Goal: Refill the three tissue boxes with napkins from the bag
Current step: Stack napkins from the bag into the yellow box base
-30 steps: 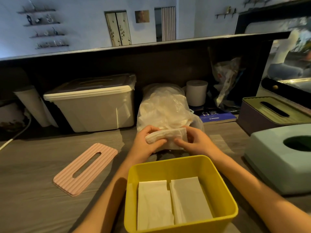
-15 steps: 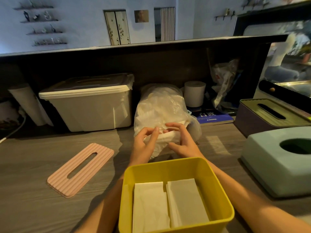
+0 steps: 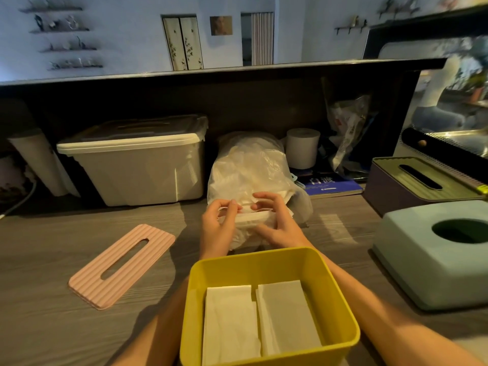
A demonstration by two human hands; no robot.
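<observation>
1. Napkins [image 3: 253,220], a small white stack, sit between both hands at the mouth of the plastic bag [image 3: 250,165]; the left hand [image 3: 217,225] has its fingers curled round the stack's left end, and the right hand [image 3: 277,223] curls over the top and right end, thumb underneath; both are gripping the stack.
2. Bag: clear, crumpled, standing on the wooden counter [image 3: 52,260] just behind the hands, with more white paper showing through it.
3. Yellow box [image 3: 332,291]: open-topped, nearest the camera, between the forearms; two flat piles of napkins lie side by side on its floor.
4. Pink lid [image 3: 121,265]: ribbed, with a long slot, lying flat on the counter to the left, apart from the yellow box.
5. Blue-green box [image 3: 412,262]: to the right, lid on, with a round opening; behind it stands a dark box [image 3: 390,191] with a green slotted lid.
6. Further back: a white storage bin [image 3: 137,165] with a lid left of the bag; a paper roll [image 3: 302,149] and a blue book [image 3: 332,184] to its right.
</observation>
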